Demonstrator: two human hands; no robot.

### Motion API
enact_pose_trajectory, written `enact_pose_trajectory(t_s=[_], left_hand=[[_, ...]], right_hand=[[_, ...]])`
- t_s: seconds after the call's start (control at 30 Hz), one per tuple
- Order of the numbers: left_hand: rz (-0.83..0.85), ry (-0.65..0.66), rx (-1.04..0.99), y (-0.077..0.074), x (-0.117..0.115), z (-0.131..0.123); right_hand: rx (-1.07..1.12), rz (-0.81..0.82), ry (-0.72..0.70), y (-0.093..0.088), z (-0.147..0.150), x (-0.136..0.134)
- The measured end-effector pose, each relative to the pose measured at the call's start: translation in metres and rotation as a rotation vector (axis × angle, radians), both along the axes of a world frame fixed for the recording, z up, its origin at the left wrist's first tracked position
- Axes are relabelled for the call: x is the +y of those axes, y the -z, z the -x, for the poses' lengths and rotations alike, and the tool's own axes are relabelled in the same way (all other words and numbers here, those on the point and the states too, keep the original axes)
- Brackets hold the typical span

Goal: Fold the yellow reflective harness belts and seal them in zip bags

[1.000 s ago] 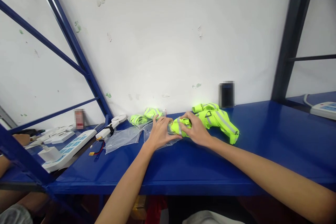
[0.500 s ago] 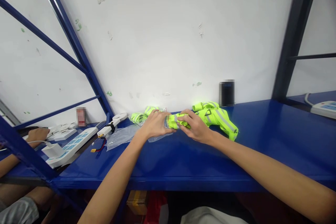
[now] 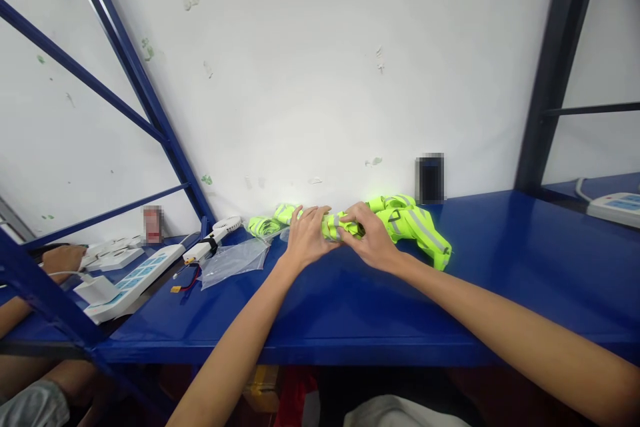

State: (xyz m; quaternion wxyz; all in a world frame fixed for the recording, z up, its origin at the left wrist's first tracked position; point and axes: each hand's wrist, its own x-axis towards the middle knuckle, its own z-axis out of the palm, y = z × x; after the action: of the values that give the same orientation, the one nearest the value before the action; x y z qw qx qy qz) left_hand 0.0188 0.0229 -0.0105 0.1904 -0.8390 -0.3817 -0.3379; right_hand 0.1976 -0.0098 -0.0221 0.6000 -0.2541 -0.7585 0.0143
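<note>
A rolled neon-yellow reflective strap (image 3: 332,227) with grey stripes lies between my hands, just above or on the blue tabletop (image 3: 350,307). My left hand (image 3: 309,235) is closed around its left end, the thumb toward me. Pinching the right end is my right hand (image 3: 369,237), fingers curled over the top. More loose reflective straps (image 3: 420,230) spread out behind and right of my right hand. Behind my left hand sit other rolled reflective straps (image 3: 263,225). A clear plastic bag (image 3: 235,261) lies flat to the left.
A small white fan (image 3: 227,225) and a connector with red and black wires (image 3: 187,283) lie at left. Past a blue shelf post (image 3: 180,153) are a power strip (image 3: 135,283) and another person's hand (image 3: 64,260). A dark blurred object (image 3: 430,178) stands against the wall.
My left hand has moved right, closer to my right hand, and now covers more of the rolled strap. My right hand has stayed nearly in place. The view has shifted slightly.
</note>
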Motion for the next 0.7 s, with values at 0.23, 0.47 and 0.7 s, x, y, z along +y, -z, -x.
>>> enact_pose_trajectory(t_s=[0.23,0.47,0.7], left_hand=[[-0.035,0.064,0.049,0.013,0.011,-0.003],[-0.011,0.099,0.06,0.024,0.009,-0.005],[0.102,0.213,0.011,0.03,0.012,-0.001]], right_hand=[[-0.071,0.062,-0.012,0.012,-0.002,0.009],[-0.066,0.114,-0.031,0.026,0.008,0.015],[-0.259,0.245,-0.061,0.016,0.005,0.0]])
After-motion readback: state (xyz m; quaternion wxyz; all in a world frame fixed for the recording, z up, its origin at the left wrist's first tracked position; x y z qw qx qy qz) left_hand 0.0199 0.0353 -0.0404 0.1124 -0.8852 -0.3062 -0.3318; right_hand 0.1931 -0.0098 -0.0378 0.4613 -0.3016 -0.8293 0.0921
